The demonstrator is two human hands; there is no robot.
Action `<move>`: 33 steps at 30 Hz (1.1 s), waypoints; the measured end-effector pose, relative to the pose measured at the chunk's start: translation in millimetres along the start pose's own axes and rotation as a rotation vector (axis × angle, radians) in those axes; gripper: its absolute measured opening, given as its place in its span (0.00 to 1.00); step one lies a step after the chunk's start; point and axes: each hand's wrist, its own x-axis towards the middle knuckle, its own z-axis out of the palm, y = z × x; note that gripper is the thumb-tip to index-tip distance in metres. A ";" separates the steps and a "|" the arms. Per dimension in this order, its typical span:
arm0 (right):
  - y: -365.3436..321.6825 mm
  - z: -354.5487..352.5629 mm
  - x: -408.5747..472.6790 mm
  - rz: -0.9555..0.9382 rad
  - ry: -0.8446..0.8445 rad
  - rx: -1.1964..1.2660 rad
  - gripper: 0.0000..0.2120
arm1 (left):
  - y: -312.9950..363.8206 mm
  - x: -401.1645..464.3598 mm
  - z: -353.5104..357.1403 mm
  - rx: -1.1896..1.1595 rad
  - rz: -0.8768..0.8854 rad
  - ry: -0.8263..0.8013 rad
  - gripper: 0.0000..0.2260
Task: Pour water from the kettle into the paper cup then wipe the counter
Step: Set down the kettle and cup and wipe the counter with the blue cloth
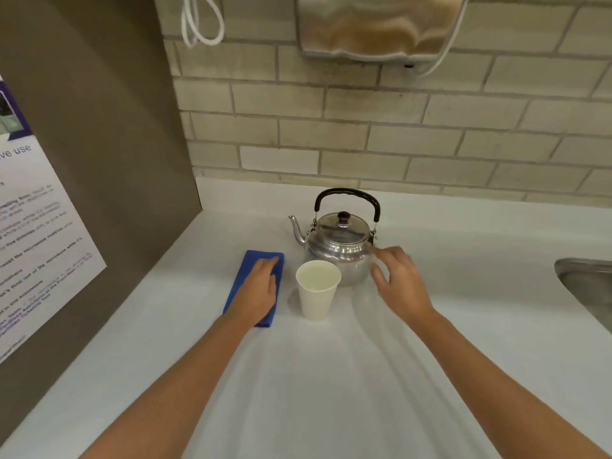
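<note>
A shiny metal kettle point(337, 246) with a black handle stands upright on the white counter point(318, 376), spout pointing left. Just in front of it is a white paper cup point(317, 293), upright, with liquid inside. To the cup's left lies a folded blue cloth point(256, 263). My left hand point(258, 289) rests flat on the cloth, fingers together. My right hand point(399, 283) hovers beside the kettle's right side with fingers spread and holds nothing.
A brick wall runs behind the counter, with a metal dispenser point(374, 24) mounted above. A brown side panel with a printed notice point(29, 233) closes off the left. A steel sink point(589, 286) edges in at the right.
</note>
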 end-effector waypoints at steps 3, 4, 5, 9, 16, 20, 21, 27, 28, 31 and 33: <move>21.8 14.5 -46.4 0.082 -0.061 -0.110 0.17 | -20.3 24.3 0.4 0.303 0.061 0.018 0.18; 27.9 18.2 -58.5 0.110 -0.081 -0.146 0.17 | -27.8 31.9 2.2 0.398 0.068 -0.011 0.19; 33.1 21.5 -69.1 0.133 -0.109 -0.177 0.18 | -34.1 38.6 4.2 0.472 0.057 -0.049 0.20; 43.7 28.8 -94.7 0.213 -0.198 -0.264 0.20 | -49.8 51.5 12.7 0.562 0.031 -0.143 0.21; 45.3 27.5 -98.5 0.325 -0.227 -0.336 0.20 | -56.1 42.2 10.6 0.580 0.125 -0.190 0.22; 41.6 28.7 -97.5 0.343 -0.235 -0.361 0.21 | -66.3 21.8 -2.9 0.529 0.199 -0.151 0.21; 40.5 28.6 -97.9 0.344 -0.241 -0.364 0.21 | -70.2 15.2 -6.4 0.516 0.198 -0.144 0.21; 33.8 25.3 -99.6 0.323 -0.265 -0.409 0.21 | -73.8 -39.3 -14.5 0.476 0.070 -0.099 0.22; 32.6 25.0 -100.7 0.315 -0.265 -0.413 0.21 | -68.9 -49.8 -12.4 0.484 0.034 -0.100 0.22; 30.3 22.9 -105.2 0.295 -0.262 -0.391 0.20 | -44.5 -81.4 2.3 0.499 -0.060 -0.097 0.23; 31.1 20.6 -108.2 0.278 -0.278 -0.373 0.20 | -21.7 -102.9 18.0 0.496 -0.105 -0.077 0.23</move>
